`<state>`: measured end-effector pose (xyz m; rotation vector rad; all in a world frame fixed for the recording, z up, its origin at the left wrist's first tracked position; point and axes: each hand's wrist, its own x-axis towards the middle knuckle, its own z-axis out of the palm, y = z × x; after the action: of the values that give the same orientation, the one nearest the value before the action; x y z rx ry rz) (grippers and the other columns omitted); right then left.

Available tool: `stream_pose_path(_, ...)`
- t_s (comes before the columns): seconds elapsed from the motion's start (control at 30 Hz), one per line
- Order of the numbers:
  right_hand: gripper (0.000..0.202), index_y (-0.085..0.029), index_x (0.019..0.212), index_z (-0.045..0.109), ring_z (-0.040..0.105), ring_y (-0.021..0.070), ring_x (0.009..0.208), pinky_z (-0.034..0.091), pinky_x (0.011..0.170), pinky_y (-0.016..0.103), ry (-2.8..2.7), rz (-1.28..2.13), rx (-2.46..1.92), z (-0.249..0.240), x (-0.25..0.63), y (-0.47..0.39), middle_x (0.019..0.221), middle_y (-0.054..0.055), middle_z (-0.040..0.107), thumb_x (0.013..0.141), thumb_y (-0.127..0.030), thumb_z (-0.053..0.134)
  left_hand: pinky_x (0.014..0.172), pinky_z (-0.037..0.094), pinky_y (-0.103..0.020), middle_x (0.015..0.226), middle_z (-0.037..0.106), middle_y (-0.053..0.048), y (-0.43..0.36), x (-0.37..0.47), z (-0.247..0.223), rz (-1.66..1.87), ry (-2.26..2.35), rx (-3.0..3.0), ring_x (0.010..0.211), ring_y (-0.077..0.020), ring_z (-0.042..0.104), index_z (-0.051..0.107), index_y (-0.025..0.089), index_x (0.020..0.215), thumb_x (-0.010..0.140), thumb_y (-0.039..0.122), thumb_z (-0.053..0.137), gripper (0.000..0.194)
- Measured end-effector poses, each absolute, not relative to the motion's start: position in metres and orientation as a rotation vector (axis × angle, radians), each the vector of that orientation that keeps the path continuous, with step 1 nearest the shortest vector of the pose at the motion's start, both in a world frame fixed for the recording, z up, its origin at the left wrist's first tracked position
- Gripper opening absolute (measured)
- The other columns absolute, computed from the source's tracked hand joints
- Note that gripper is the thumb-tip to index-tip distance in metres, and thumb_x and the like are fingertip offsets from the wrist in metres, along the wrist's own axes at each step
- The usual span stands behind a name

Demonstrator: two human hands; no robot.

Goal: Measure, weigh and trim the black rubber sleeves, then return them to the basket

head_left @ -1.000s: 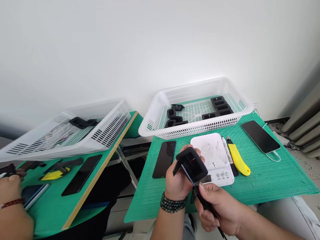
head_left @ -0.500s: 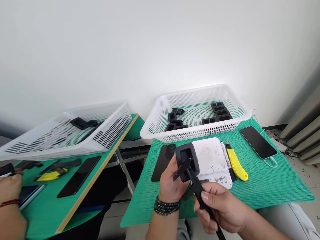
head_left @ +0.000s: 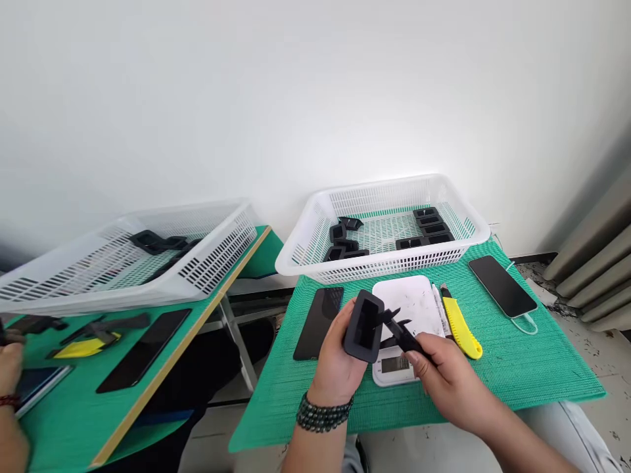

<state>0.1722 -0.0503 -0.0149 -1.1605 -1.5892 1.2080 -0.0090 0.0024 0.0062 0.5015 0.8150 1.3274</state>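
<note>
In my left hand [head_left: 338, 364] is a black rectangular hollow part [head_left: 363, 326], its opening facing up and to the right. Dark beads circle that wrist. My right hand [head_left: 444, 371] is closed around a black caliper [head_left: 407, 338], whose pointed jaws reach to the part's right side; whether they touch the inner wall I cannot tell. Under both hands lies a white digital scale [head_left: 417, 299] with dark smudges on its plate and a small display near my side.
Behind the scale, a white plastic basket [head_left: 367, 268] holds several similar black parts [head_left: 434, 226]. A yellow utility knife [head_left: 461, 325] lies right of the scale. A dark phone [head_left: 319, 322] and a cabled phone [head_left: 503, 286] flank it. At left, another person's hand [head_left: 10, 371] works beside a second basket [head_left: 217, 256].
The caliper has swung from pointing across the part's face to its right side, and my right hand moved up and right. The part has turned, showing its opening at an angle.
</note>
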Motion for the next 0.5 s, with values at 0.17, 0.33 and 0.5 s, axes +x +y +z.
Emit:
stream_pose_path(0.17, 0.027, -0.022, 0.087, 0.052, 0.049, 0.0173, 0.075, 0.039, 0.068, 0.030, -1.695, 1.229, -1.118, -0.0088, 0.1729, -0.0551, 0.081, 0.002, 0.054, 0.107, -0.036, 0.040, 0.070, 0.061, -0.033, 0.083, 0.074, -0.006, 0.0014, -0.0054, 0.0122, 1.255, 0.870, 0.497, 0.077, -0.0223, 0.069, 0.079, 0.019, 0.085, 0.086, 0.028, 0.074, 0.011)
stream_pose_path(0.33, 0.024, -0.022, 0.091, 0.053, 0.048, 0.0174, 0.076, 0.039, 0.070, 0.030, -1.705, 1.281, -1.119, -0.0079, 0.1731, -0.0568, 0.083, 0.002, 0.055, 0.107, -0.035, 0.040, 0.069, 0.062, -0.033, 0.084, 0.075, -0.006, 0.0013, -0.0055, 0.0144, 1.243, 0.887, 0.467, 0.081, -0.0230, 0.071, 0.079, 0.019, 0.084, 0.086, 0.027, 0.073, 0.011)
stream_pose_path(0.5, 0.029, -0.022, 0.087, 0.053, 0.047, 0.0171, 0.073, 0.038, 0.067, 0.029, -1.669, 1.277, -1.135, -0.0080, 0.1713, -0.0566, 0.078, 0.001, 0.053, 0.106, -0.041, 0.042, 0.072, 0.062, -0.031, 0.086, 0.076, -0.006, 0.0035, -0.0059, 0.0105, 1.252, 0.874, 0.461, 0.085, -0.0223, 0.072, 0.079, 0.018, 0.086, 0.085, 0.026, 0.075, 0.009)
